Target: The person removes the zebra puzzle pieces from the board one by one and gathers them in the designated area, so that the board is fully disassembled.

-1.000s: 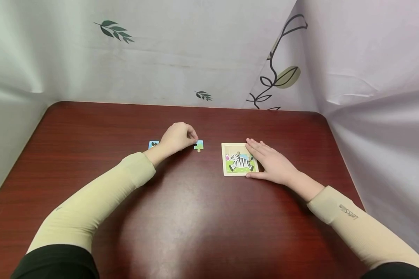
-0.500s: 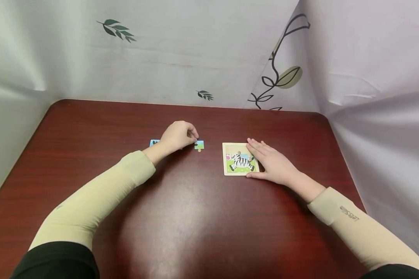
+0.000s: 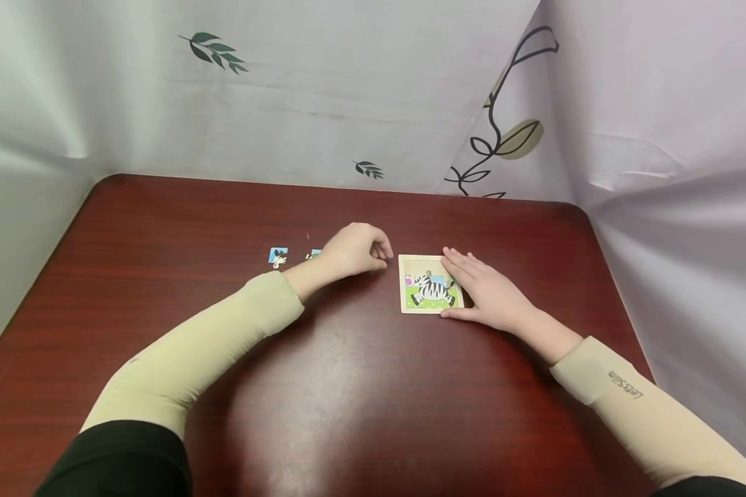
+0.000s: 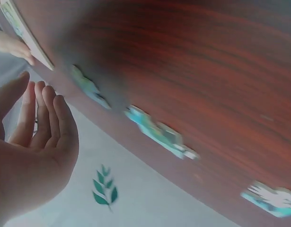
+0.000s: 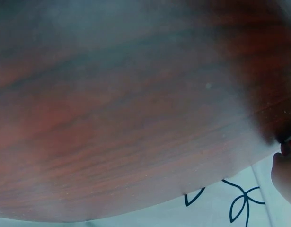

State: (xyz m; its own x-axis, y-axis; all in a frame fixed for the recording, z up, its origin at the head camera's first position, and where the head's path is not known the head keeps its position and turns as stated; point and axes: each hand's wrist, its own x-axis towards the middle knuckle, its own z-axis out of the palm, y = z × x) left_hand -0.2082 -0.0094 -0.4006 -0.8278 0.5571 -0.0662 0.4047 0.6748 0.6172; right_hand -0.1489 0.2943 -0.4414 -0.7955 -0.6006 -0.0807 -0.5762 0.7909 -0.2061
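A square wooden zebra puzzle board (image 3: 432, 310) lies right of centre on the table, its lower part filled with picture pieces and part of its upper area bare wood. My right hand (image 3: 488, 293) rests on its right edge, fingers straight along the top corner and thumb at the bottom corner. Just left of the board hovers my left hand (image 3: 356, 250), fingers loosely bent, with nothing visible between thumb and fingertips. Two loose puzzle pieces lie farther left: one blue with black and white (image 3: 278, 257), the other a puzzle piece (image 3: 315, 254) partly covered by my wrist. The left wrist view also shows a blurred puzzle piece (image 4: 91, 87) in shadow.
The reddish-brown table (image 3: 373, 400) has rounded far corners. Behind it hangs a pale curtain (image 3: 323, 90) with leaf prints, and more of the cloth closes off both sides.
My left hand has moved right, away from the loose pieces and towards the board, uncovering part of the middle piece and hiding the right one. My right hand stays on the board.
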